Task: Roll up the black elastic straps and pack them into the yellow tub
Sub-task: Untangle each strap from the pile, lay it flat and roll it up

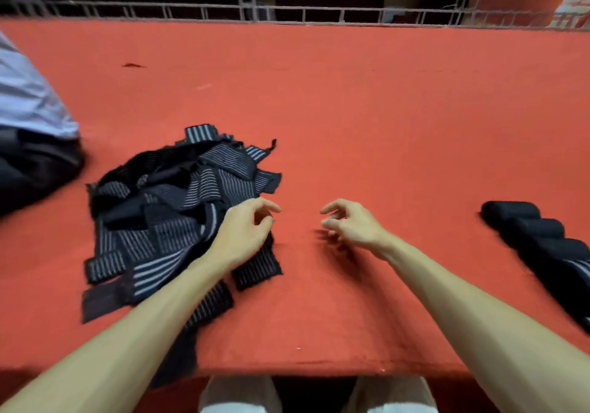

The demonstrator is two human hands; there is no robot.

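A loose pile of black elastic straps [166, 208] with grey stripes lies on the red table [351, 109], left of centre. One strap hangs over the front edge. My left hand [245, 230] hovers at the pile's right edge, fingers curled and apart, holding nothing. My right hand [348, 224] is over bare red cloth to the right, fingers loosely curled, empty. A row of rolled black straps [539, 240] lies at the right edge. No yellow tub is in view.
Another person's pale sleeve and dark clothing [28, 131] lean on the table at the far left. A metal lattice rail [287, 13] runs along the table's far edge. My knees [242, 393] show below the front edge.
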